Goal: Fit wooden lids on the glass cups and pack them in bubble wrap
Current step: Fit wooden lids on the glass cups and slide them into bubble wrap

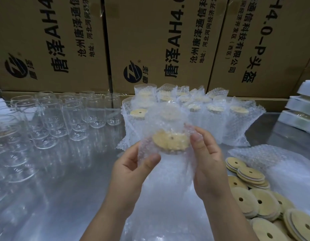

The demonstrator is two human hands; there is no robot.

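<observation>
1. Both hands are raised over the counter [63,188], mid-view, with one bubble-wrap bag [168,125] held between them.
2. Left hand [133,171]: the thumb is pressed on the front of the bag and the fingers are curled behind it. It grips the bag's left side.
3. Right hand [209,164]: the fingers are curled round the bag's right side, with the thumb tip near lid level. It is gripping too.
4. Inside the bag is a glass cup [169,174], roughly upright, with a wooden lid [170,140] on its mouth. The lid is round and pale, with a small hole near the middle.
5. The bag's loose top stands up above the lid — can't tell if it's folded or open.
6. The counter is shiny metal and everything reflects in it.
7. Left side of the counter: a cluster of bare cups [77,115], upright, without lids, standing close together.
8. Behind the hands: a group of wrapped cups [211,110], each lidded inside its own bag. They stand tight against one another, just in front of the cardboard boxes [150,40].
9. Lower right: a heap of loose lids [255,202], overlapping, each with a hole.
10. Just behind that heap is a pile of spare bubble wrap [272,162], lying flat.
11. Far right edge: stacked white slabs [303,105] — can't tell what they are.
12. The boxes carry black print and wall off the whole back of the counter.
</observation>
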